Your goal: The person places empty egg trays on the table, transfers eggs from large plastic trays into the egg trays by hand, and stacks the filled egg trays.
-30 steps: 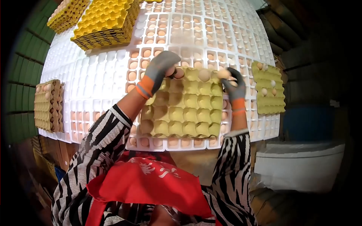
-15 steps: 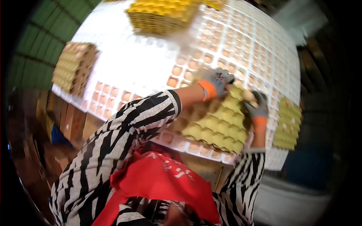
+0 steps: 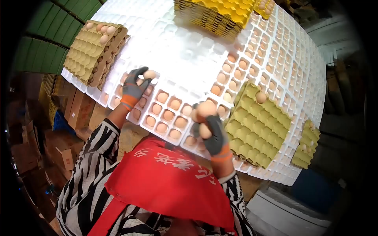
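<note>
My left hand (image 3: 135, 88), in a grey glove with an orange cuff, is at the near left of the white foam trays. Its fingers hold a brown egg (image 3: 149, 74) above the tray's cells. My right hand (image 3: 214, 135), in a matching glove, is closed around several eggs (image 3: 206, 109), its fingers partly hidden behind them. Between the hands lies a white foam tray (image 3: 183, 141) with brown eggs seated in its square cells. To the right of my right hand, a yellow-green pulp egg tray (image 3: 258, 128) rests on the foam trays. One egg (image 3: 261, 97) sits near its far edge.
A stack of pulp trays (image 3: 92, 55) with eggs stands at the far left. Yellow trays (image 3: 216, 17) are piled at the back. Another pulp tray (image 3: 305, 145) with eggs lies at the right edge. Cardboard boxes (image 3: 80, 110) stand below the left side.
Both hands have left the pulp tray and moved left, the left hand farther. Eggs now show in both hands. The pulp tray lies flatter, and the view has shifted.
</note>
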Motion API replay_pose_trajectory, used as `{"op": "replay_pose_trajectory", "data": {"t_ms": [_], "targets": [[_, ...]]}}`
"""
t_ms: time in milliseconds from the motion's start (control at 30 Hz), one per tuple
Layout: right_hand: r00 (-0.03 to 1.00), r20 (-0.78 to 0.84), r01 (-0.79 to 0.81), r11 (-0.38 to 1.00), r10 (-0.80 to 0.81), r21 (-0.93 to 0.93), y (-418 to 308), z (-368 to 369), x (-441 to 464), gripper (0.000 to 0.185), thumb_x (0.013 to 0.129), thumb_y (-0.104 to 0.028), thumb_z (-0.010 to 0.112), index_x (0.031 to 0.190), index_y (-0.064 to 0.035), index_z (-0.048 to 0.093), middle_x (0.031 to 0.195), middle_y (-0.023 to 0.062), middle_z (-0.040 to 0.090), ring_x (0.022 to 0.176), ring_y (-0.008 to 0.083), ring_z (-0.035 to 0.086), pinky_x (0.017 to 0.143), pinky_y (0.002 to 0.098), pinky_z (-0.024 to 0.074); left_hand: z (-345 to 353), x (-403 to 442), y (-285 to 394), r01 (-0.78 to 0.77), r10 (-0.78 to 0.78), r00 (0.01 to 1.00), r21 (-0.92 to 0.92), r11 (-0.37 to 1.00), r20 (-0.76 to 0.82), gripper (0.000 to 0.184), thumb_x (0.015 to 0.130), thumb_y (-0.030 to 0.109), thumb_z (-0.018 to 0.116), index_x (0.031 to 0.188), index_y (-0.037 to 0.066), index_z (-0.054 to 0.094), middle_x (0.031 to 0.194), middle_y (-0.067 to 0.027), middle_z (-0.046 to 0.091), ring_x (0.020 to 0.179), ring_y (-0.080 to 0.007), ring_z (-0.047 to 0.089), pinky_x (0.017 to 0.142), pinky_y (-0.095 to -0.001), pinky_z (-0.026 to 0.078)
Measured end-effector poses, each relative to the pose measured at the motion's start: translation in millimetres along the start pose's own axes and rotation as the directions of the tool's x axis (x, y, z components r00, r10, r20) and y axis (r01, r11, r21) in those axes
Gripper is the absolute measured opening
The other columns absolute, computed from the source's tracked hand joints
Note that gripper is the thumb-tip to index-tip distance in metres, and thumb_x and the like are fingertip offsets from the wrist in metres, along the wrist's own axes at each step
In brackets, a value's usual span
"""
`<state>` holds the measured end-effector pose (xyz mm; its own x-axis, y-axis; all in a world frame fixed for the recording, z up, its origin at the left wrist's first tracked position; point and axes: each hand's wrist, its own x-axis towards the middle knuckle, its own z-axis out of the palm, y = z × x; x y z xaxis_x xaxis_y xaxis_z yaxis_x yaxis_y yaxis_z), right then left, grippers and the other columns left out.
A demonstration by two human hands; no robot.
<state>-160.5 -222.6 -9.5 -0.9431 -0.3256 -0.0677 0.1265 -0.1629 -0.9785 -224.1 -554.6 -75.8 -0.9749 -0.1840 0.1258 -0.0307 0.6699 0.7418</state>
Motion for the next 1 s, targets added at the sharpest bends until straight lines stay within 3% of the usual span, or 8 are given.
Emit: {"op": "replay_pose_trajectory", "data": {"t_ms": [67, 167, 267, 433, 667, 733, 833, 1000], "targets": [[0.993, -0.045, -0.106, 0.994, 0.106, -0.003, 4.0, 34.9, 31.7, 0.036, 0.099, -0.017, 0.06, 0.129, 0.0023, 0.057, 0.106, 0.0083, 0.063, 0.079, 0.0124, 0.06, 0.062, 0.0244, 0.0497, -6.7, 10.1, -10.1, -0.058, 0.025, 0.986, 0.198, 0.979, 0.165, 0.044, 0.084, 0.016, 0.073, 0.127, 0.01, 0.065, 0.116, -0.015, 0.065, 0.103, -0.0323, 0.063, 0.09, -0.0411, 0.052], [0.87, -0.169, -0.45, 0.886, 0.463, 0.112, 17.4, 70.4, 68.1, 0.039, 0.095, -0.016, 0.067, 0.128, 0.0027, 0.059, 0.115, 0.0092, 0.064, 0.096, 0.0187, 0.062, 0.083, 0.0308, 0.053, -18.4, 15.1, -19.5, -0.184, 0.189, 0.982, 0.147, 0.972, -0.015, 0.04, 0.09, 0.013, 0.067, 0.13, 0.01, 0.064, 0.118, -0.0152, 0.065, 0.105, -0.033, 0.062, 0.092, -0.0403, 0.051], [0.968, -0.249, -0.096, 0.899, -0.015, -0.428, 74.2, 79.1, 87.2, 0.055, 0.083, -0.018, 0.081, 0.131, -0.0038, 0.059, 0.115, 0.0103, 0.065, 0.1, 0.0198, 0.065, 0.083, 0.0331, 0.0537, -26.9, 23.5, -39.4, -0.211, 0.203, 0.959, -0.025, 0.977, -0.197, 0.04, 0.092, 0.009, 0.062, 0.132, 0.01, 0.063, 0.118, -0.0162, 0.062, 0.107, -0.0346, 0.058, 0.092, -0.0419, 0.05], [0.961, -0.275, -0.247, 0.437, -0.001, -0.865, 72.8, 118.5, 120.2, 0.053, 0.082, -0.033, 0.078, 0.131, -0.0238, 0.061, 0.143, 0.0105, 0.048, 0.116, 0.0308, 0.061, 0.093, 0.0406, 0.0531, -17.0, 36.8, -69.8, -0.284, 0.288, 0.955, 0.059, 0.957, -0.066, 0.054, 0.085, 0.007, 0.061, 0.139, 0.014, 0.056, 0.133, -0.0173, 0.055, 0.12, -0.0395, 0.051, 0.104, -0.049, 0.042], [0.939, -0.304, -0.186, 0.503, -0.162, -0.844, 100.4, 90.1, 102.6, 0.039, 0.093, -0.024, 0.066, 0.131, -0.0171, 0.063, 0.14, 0.0109, 0.053, 0.118, 0.0278, 0.061, 0.1, 0.0367, 0.0494, -27.8, 21.0, -78.3, -0.322, 0.338, 0.941, 0.329, 0.888, 0.009, 0.05, 0.092, 0.02, 0.061, 0.141, 0.011, 0.053, 0.143, -0.0143, 0.051, 0.135, -0.0359, 0.044, 0.118, -0.0512, 0.028], [0.908, -0.414, -0.198, 0.807, -0.063, -0.556, 102.6, 84.9, 101.6, 0.038, 0.094, -0.016, 0.067, 0.131, -0.0093, 0.064, 0.125, 0.0071, 0.06, 0.097, 0.0175, 0.06, 0.082, 0.0299, 0.051, -23.1, 24.4, -87.6, -0.286, 0.29, 0.956, 0.326, 0.901, 0.038, 0.053, 0.093, 0.022, 0.062, 0.143, 0.012, 0.052, 0.144, -0.0137, 0.05, 0.138, -0.0348, 0.042, 0.118, -0.0511, 0.026], [0.9, -0.436, -0.182, 0.92, 0.014, -0.347, 103.6, 72.9, 98.5, 0.036, 0.096, -0.013, 0.066, 0.131, -0.0041, 0.064, 0.111, 0.0021, 0.064, 0.078, 0.0075, 0.053, 0.067, 0.0226, 0.0479, -15.8, 25.9, -90.1, -0.244, 0.243, 0.969, 0.327, 0.913, 0.044, 0.056, 0.092, 0.022, 0.064, 0.145, 0.012, 0.05, 0.145, -0.0135, 0.049, 0.138, -0.0342, 0.041, 0.119, -0.0508, 0.025], [0.819, -0.544, -0.055, 0.918, -0.183, -0.392, 106.8, 50.9, 98.3, 0.039, 0.096, -0.013, 0.062, 0.133, -0.0001, 0.059, 0.122, 0.0123, 0.064, 0.11, 0.0218, 0.059, 0.093, 0.0337, 0.0487, -13.5, 25.1, -91.6, -0.254, 0.251, 0.966, 0.402, 0.88, 0.061, 0.057, 0.091, 0.023, 0.065, 0.145, 0.012, 0.05, 0.144, -0.0145, 0.049, 0.138, -0.0353, 0.041, 0.118, -0.0512, 0.026]]}}
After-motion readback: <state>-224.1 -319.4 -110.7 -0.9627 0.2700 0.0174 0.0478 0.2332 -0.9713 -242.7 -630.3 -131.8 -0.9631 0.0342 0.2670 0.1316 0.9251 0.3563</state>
